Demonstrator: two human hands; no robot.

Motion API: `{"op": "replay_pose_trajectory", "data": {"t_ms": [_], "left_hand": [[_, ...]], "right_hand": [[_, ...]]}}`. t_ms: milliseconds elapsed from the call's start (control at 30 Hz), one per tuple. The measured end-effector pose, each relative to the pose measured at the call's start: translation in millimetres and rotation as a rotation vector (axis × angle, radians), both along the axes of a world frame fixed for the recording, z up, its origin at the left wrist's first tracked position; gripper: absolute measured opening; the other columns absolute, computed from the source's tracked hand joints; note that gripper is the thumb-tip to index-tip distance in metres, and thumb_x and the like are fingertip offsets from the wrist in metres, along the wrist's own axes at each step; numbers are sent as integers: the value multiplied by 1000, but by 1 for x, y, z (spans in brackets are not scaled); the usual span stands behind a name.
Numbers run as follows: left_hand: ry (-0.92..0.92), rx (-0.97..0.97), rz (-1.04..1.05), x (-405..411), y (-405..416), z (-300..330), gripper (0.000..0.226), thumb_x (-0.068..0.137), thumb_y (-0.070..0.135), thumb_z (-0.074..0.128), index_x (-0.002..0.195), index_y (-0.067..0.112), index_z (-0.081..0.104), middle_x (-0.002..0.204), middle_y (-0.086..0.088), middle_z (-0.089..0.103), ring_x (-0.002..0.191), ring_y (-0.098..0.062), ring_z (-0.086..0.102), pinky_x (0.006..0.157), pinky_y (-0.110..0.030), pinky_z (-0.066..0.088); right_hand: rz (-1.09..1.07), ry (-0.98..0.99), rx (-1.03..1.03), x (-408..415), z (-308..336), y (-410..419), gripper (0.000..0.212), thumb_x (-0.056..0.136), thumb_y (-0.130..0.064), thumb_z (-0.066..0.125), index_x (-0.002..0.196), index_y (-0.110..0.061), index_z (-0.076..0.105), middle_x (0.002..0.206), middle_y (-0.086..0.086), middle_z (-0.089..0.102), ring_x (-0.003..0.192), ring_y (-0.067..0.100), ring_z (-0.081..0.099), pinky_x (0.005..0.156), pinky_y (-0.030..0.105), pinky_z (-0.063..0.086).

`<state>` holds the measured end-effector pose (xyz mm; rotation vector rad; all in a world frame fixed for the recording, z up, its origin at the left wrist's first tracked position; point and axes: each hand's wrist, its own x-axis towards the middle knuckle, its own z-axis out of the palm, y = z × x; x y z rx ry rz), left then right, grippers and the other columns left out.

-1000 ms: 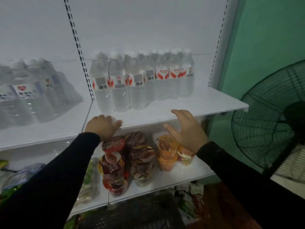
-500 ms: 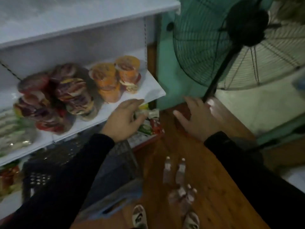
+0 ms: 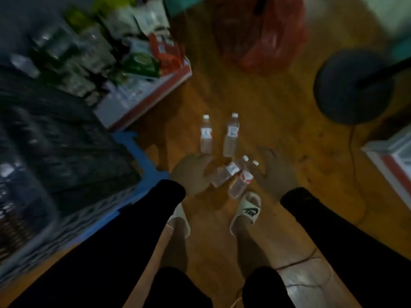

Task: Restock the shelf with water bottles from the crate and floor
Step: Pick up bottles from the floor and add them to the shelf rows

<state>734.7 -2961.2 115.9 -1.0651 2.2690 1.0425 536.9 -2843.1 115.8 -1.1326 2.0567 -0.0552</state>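
Note:
Several clear water bottles with white caps lie on the wooden floor in front of my feet. Two of them lie side by side farther off, one on the left (image 3: 206, 137) and one on the right (image 3: 232, 136). Two more, one (image 3: 225, 174) crossing another (image 3: 242, 182), lie closer, just beyond my right sandal. My left hand (image 3: 191, 172) hovers blurred just left of the near pair, and my right hand (image 3: 275, 172) hovers just right of them. Both hands look spread and hold nothing. The blue crate (image 3: 138, 174) stands at my left.
The bottom shelf (image 3: 146, 103) with packaged goods juts out at the upper left. A red plastic bag (image 3: 266, 38) lies on the floor ahead. The round fan base (image 3: 351, 90) with its cable sits at the right, and a white-and-red edge (image 3: 387, 165) lies farther right.
My view has dropped from the upper shelf with bottles down to the floor. Both hands came off the shelf edge and lowered toward the bottles by my feet.

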Motion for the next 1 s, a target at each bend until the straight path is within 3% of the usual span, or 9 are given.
{"op": "replay_pose_trajectory", "data": {"t_ms": [200,300,433,500,567,733,833,933,1000], "left_hand": [[-85,73,-93,-18,34,-223,73,83,61,28,129,11,55,129,-13,58,117,-32,54,96,-40,45],[-98,76,-135,-23,55,-324,56,90,55,48,130,15,54,124,-10,60,112,-30,56,92,-38,45],[-184,224,-73,-29,86,-418,90,84,46,69,153,17,20,143,-12,41,128,-31,43,102,-38,35],[-212,232,12,-33,94,-449,99,78,42,75,153,16,16,140,-14,41,126,-33,44,101,-41,39],[-213,211,54,-35,97,-469,91,75,34,77,147,14,26,135,-13,45,121,-34,49,95,-41,42],[-138,229,122,-34,78,-443,57,76,46,75,121,19,51,111,2,65,92,-18,63,70,-27,45],[-49,358,163,-32,66,-383,51,81,38,73,122,16,52,105,6,61,95,-16,61,68,-21,41],[83,378,202,-31,51,-302,60,83,29,74,136,21,46,120,4,60,110,-16,58,75,-18,41],[157,334,211,-33,37,-238,64,85,25,72,142,23,42,124,8,57,111,-11,57,83,-18,42]], "right_hand": [[-76,-28,132,2,-226,32,61,100,-45,49,151,-16,34,141,15,50,118,32,54,88,35,40],[-141,-83,154,10,-327,44,60,99,-43,51,149,-15,36,131,16,57,112,33,57,87,38,46],[-266,-94,162,20,-407,51,38,101,-36,50,127,-8,56,105,10,71,84,14,57,61,21,21],[-362,-66,123,21,-432,52,35,104,-39,44,114,-9,60,95,9,72,73,14,58,56,23,24],[-435,-101,100,20,-447,54,39,103,-43,43,114,-9,59,87,7,72,70,14,62,59,21,40],[-563,-353,121,13,-429,53,49,96,-56,47,118,-14,60,102,10,70,91,24,68,81,35,55],[-701,-533,100,14,-382,46,69,83,-75,49,122,-19,60,113,5,69,95,20,69,89,46,57],[-899,-751,-21,17,-314,26,43,86,-53,68,114,-22,61,107,5,73,95,22,73,88,44,58],[-891,-749,-149,14,-255,6,40,86,-43,73,115,-19,59,104,6,74,92,26,73,84,48,59]]}}
